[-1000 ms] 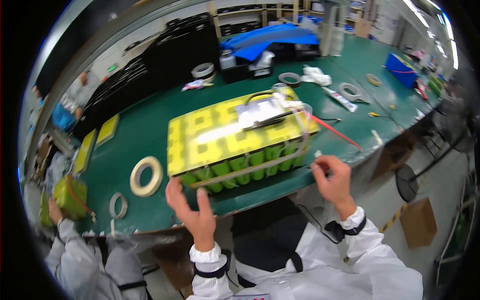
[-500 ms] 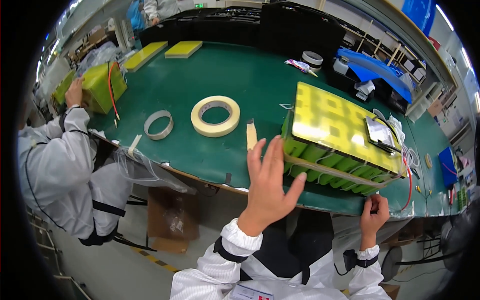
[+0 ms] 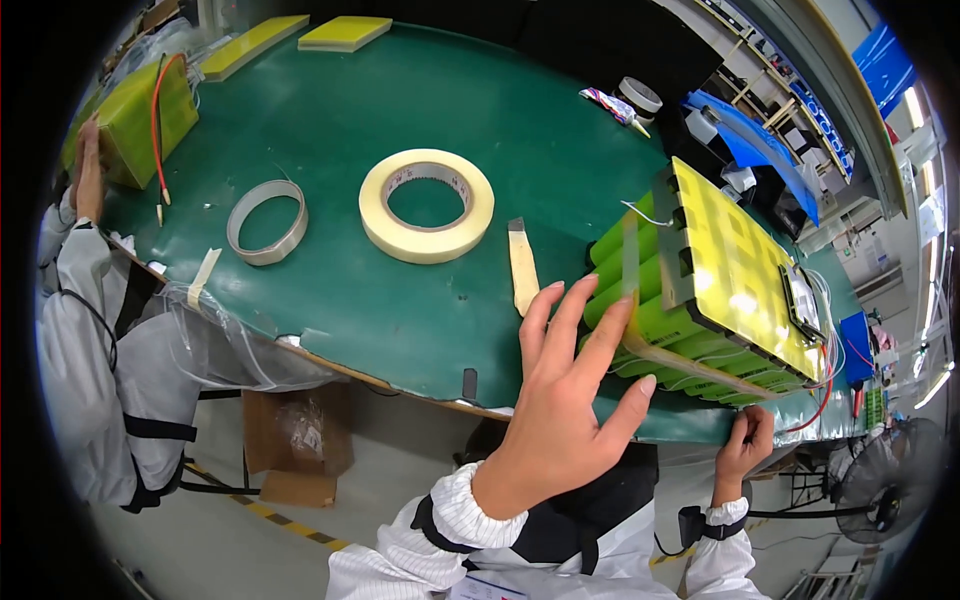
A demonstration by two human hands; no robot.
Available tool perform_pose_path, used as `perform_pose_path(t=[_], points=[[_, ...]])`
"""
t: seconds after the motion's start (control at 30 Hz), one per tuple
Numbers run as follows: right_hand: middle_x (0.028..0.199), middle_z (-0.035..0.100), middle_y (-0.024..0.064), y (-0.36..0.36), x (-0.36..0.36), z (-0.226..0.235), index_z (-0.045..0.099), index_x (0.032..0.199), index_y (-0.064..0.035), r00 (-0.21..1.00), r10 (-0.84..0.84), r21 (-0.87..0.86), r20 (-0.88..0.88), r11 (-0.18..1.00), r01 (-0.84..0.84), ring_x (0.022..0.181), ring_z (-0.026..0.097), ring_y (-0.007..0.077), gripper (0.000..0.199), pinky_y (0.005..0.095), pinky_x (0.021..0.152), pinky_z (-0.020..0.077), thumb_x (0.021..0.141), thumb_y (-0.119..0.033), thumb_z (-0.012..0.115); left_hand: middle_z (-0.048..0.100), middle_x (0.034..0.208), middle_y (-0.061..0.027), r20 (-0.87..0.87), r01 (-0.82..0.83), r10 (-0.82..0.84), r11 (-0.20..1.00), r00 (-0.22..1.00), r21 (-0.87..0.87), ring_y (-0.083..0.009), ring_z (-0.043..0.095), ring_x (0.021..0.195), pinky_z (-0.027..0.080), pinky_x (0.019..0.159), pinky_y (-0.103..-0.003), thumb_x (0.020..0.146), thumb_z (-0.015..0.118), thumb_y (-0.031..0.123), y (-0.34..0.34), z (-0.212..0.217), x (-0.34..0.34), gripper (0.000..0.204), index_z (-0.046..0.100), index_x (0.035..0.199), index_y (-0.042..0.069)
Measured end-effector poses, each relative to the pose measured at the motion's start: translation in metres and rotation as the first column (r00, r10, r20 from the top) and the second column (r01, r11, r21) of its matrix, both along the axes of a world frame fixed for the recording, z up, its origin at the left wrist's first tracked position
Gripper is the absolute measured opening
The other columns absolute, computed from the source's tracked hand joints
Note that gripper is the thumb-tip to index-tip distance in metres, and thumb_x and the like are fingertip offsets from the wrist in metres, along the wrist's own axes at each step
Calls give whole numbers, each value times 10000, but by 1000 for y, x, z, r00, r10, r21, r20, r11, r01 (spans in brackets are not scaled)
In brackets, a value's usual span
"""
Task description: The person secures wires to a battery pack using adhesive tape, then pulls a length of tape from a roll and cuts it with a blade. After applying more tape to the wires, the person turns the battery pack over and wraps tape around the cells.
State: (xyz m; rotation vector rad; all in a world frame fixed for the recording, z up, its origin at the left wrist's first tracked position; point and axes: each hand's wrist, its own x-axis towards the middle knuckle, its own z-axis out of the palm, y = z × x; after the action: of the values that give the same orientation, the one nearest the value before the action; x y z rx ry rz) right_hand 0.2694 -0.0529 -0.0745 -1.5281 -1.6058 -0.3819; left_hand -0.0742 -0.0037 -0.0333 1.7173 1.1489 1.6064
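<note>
A battery pack (image 3: 750, 285) of green cylindrical cells with a yellow top sheet sits at the right of the table, its left end facing partly toward me. A pale tape band (image 3: 700, 368) runs along its front side and bends up over the left end. My left hand (image 3: 560, 425) is open, fingers spread, with its fingertips at the tape by the pack's lower left corner. My right hand (image 3: 742, 450) is curled closed at the table edge beside the pack's right front corner; what its fingers hold is hidden. Left of the pack lies a tan strip with a grey end (image 3: 522, 270).
A cream tape roll (image 3: 428, 240) and a thinner tape ring (image 3: 267, 222) lie on the green table (image 3: 380, 310). At far left a co-worker's hand (image 3: 88, 170) touches another yellow pack (image 3: 145, 125). A tube (image 3: 612, 105) lies near black boxes; a fan (image 3: 885, 505) stands at right.
My view has shifted, and the pack has turned so that more of its left end and the tape on it show. My left hand has stayed by that corner; the right remains curled.
</note>
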Motion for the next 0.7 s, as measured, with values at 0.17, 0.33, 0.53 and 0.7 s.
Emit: perform_pose_path(t=[0.17,0.33,0.53,0.7], points=[[738,468,0,-2,-2,2,579,891,29,1000,-2,-26,8,1000,2,600,347,78,33,226,549,285,889,27,546,431,1439,-274,68,50,-47,998,997,-44,-483,335,1349,293,1107,-527,821,725,207,3,1,-4,572,568,1327,-8],[750,471,0,-2,-3,2,582,899,38,1000,6,-43,-18,999,-6,621,345,73,61,223,562,279,900,23,523,395,1465,-287,292,135,-111,989,950,-65,-473,314,1374,271,1133,-501,816,730,170,7,-8,-11,771,358,1441,-86],[752,464,11,-1,2,2,578,888,38,1000,3,-23,-30,1000,-4,642,363,90,82,236,583,292,897,16,500,243,1518,-389,227,214,-221,975,949,53,-490,223,1445,65,1179,-531,864,710,198,-6,-1,2,972,50,1487,-151],[765,469,26,-3,-1,1,571,872,36,1000,14,-20,-25,1000,-14,654,385,108,73,248,595,310,881,6,505,108,1538,-422,224,337,-326,941,918,-12,-491,206,1459,-22,1150,-594,872,701,218,-12,1,6,1073,-111,1478,-137]])
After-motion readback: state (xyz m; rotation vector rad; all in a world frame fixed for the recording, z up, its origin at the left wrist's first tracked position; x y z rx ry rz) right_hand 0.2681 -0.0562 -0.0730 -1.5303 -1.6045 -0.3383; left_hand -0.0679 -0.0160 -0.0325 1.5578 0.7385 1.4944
